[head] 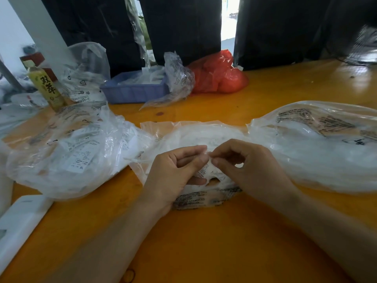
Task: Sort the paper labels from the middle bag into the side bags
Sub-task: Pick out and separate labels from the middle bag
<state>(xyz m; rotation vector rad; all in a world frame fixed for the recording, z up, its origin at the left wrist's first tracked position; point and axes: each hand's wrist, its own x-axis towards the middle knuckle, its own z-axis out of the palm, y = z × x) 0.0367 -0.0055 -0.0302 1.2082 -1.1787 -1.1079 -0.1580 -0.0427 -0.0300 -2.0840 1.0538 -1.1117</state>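
Three clear plastic bags in a row on an orange table (204,242): middle bag (195,135) straight ahead, left bag (61,152) and right bag (318,152) close on either side, all stuffed with white paper. Over the mouth of the middle bag, left hand (173,176) and right hand (251,170) meeting fingertip to fingertip, both curled and pinching one small printed label (206,170), thumb and forefinger of each at its upper edge. Label itself just above the near rim of the middle bag, partly hidden by the fingers, print too small to read. More labels visible through the left bag, one marked XL (81,167); contents of the right bag only a white blur. Probably light as a feather and limp, so no force needed, only a clean pinch at a corner or edge; thin enough to crease or tear if tugged from both ends, and likely to cling to a neighbour, so worth rubbing apart between thumb and finger before lifting. Plastic film slippery and crackly, apt to fold over the opening and catch a hand on the way in. Judging by the grip, still at the picking-and-checking stage, with plenty of paper left in the middle bag. Farther back, a blue tray (134,90), a red bag (218,74), a bottle (47,86) and another clear bag (85,70).
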